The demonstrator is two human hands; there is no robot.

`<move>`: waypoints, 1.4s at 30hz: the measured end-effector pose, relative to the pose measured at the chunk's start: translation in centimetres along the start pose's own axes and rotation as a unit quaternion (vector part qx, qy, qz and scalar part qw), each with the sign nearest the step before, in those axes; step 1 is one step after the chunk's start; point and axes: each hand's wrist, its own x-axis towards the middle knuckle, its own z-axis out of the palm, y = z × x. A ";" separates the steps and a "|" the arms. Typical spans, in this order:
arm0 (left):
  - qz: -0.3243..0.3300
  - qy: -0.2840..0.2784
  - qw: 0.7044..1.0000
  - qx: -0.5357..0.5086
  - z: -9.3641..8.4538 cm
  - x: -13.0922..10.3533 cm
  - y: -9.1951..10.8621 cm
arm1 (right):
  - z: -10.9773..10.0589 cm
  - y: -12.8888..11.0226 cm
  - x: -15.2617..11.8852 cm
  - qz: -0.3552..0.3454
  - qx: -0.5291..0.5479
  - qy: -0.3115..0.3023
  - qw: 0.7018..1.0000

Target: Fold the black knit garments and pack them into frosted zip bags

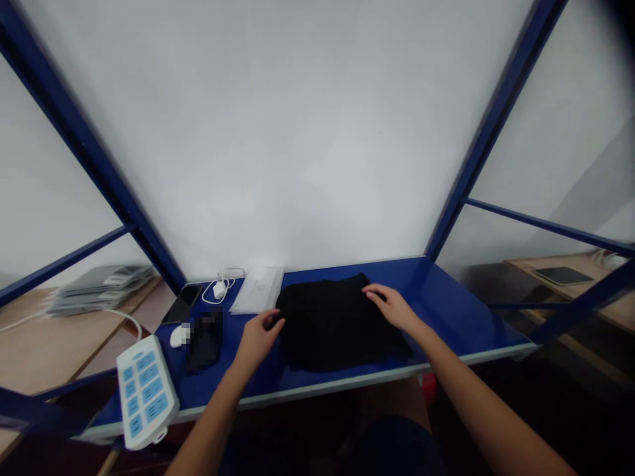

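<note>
A folded piece of black cloth [332, 324] lies flat on the blue tabletop in front of me. At its left edge is my left hand [258, 336], with the fingers curled and the thumb and forefinger drawn close together on the cloth. My right hand [389, 307] is by the upper right edge, its thumb and forefinger pinched at the fabric. The dark cloth hides any detail of its folds and exactly how much fabric each hand grips.
Left on the blue table [421, 284] are white packets [256, 291], a charger with cable [219, 289], a phone [182, 304], a white mouse-like object [177, 336] and a dark blurred item [203, 340]. A power strip [147, 391] overhangs the left end. Blue frame posts [489, 132] flank the table.
</note>
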 end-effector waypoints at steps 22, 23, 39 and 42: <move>0.196 -0.193 0.954 0.116 -2.2 -2.2 4.6 | -2.8 -1.6 -5.0 -0.014 -0.163 -0.036 0.986; 0.189 -0.177 0.960 0.106 -1.4 -2.8 3.9 | -1.8 -1.1 -5.8 -0.012 -0.178 -0.015 0.984; 0.062 -0.082 0.969 0.224 6.0 9.3 2.2 | 5.2 -3.9 -0.1 -0.020 -0.180 -0.127 0.975; 0.059 -0.080 0.976 0.193 5.9 10.4 1.9 | 5.0 -1.5 4.4 0.039 -0.235 -0.042 0.970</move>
